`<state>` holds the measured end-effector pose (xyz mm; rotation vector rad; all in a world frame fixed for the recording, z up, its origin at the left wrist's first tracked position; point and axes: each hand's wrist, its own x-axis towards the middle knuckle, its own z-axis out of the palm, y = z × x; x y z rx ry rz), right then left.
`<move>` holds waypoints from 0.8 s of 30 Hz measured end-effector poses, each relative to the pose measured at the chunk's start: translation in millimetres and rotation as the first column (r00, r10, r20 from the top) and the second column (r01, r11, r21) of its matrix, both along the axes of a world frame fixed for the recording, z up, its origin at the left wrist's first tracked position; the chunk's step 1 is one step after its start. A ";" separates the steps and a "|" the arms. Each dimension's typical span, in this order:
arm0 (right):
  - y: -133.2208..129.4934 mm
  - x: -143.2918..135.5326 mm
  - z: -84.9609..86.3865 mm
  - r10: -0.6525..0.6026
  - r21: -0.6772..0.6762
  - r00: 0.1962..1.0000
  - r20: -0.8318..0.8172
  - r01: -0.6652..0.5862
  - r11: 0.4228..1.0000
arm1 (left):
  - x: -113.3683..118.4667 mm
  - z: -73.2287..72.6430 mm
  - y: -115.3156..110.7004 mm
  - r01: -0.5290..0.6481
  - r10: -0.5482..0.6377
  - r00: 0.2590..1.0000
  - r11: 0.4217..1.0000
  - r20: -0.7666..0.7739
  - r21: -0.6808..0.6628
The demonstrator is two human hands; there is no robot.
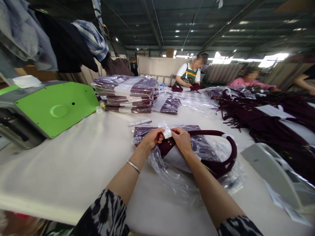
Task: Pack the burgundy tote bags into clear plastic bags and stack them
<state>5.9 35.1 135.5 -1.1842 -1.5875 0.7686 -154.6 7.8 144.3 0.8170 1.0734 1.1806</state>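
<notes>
Both of my hands meet over a dark maroon garment (165, 147) lying on clear plastic bags (169, 173). My left hand (154, 137) pinches the left side of a small white tag (166, 130). Fingers of my right hand (181, 139) are closed at the tag's right edge, against the garment. To the right, a thick maroon loop (231, 147) of the garment curves round, with a bit of white wrapping on it. A white paper band (176, 159) lies across the garment, partly under my right forearm.
Bagged garments (126, 93) are stacked behind. A green machine (57, 106) stands at the left. Maroon garments (265, 121) are piled at the right, near a grey-white device (273, 173). A person in an apron (190, 73) and another in pink (249, 80) are across the table.
</notes>
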 end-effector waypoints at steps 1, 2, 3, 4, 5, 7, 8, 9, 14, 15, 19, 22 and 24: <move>0.2 0.5 0.0 -0.013 -0.022 1.000 -0.013 0.012 1.000 | -0.2 -0.7 0.2 0.004 -0.004 1.000 1.000 0.001 -0.001; 0.2 1.4 0.2 -0.010 -0.070 0.998 -0.057 0.006 0.998 | 0.0 -1.5 0.1 0.006 -0.006 1.000 1.000 -0.004 0.003; 0.0 2.7 0.5 0.004 -0.132 0.992 -0.127 -0.021 0.991 | 0.3 -2.3 -0.2 0.007 -0.007 1.000 1.000 -0.011 0.012; -0.6 4.3 0.9 0.028 -0.195 0.977 -0.213 -0.071 0.978 | 0.9 -3.1 -0.7 0.008 -0.007 1.000 1.000 -0.019 0.026; -1.5 5.9 1.6 0.054 -0.241 0.953 -0.299 -0.130 0.962 | 1.6 -3.9 -1.5 0.011 -0.010 1.000 0.999 -0.026 0.040; -4.1 8.7 3.5 0.105 -0.265 0.903 -0.416 -0.231 0.936 | 2.6 -5.5 -3.3 0.023 -0.020 0.999 0.998 -0.038 0.063; -5.6 9.9 4.7 0.128 -0.258 0.888 -0.441 -0.263 0.930 | 2.8 -6.2 -4.4 0.032 -0.028 0.999 0.997 -0.046 0.070; -7.1 10.9 6.2 0.147 -0.250 0.881 -0.449 -0.282 0.926 | 2.5 -6.8 -5.5 0.036 -0.033 0.999 0.996 -0.034 0.079; -10.3 20.5 16.8 0.293 -0.231 0.879 -0.376 -0.395 0.889 | -2.8 -6.6 -11.4 -0.075 0.041 0.973 0.987 0.229 0.142; -10.0 23.5 19.4 0.354 -0.220 0.869 -0.346 -0.442 0.870 | -3.6 -5.2 -12.8 -0.104 0.061 0.962 0.983 0.267 0.152; -12.9 29.2 28.9 0.499 -0.199 0.837 -0.224 -0.540 0.818 | -1.4 4.0 -19.5 -0.181 0.107 0.914 0.970 0.391 0.159; -17.0 19.3 29.9 0.401 -0.256 0.884 -0.241 -0.457 0.852 | 1.5 8.6 -20.3 -0.295 0.231 0.793 0.955 0.564 0.023; -14.7 8.4 26.4 0.247 -0.278 0.938 -0.242 -0.311 0.909 | 2.4 9.5 -16.0 -0.320 0.266 0.762 0.947 0.591 -0.015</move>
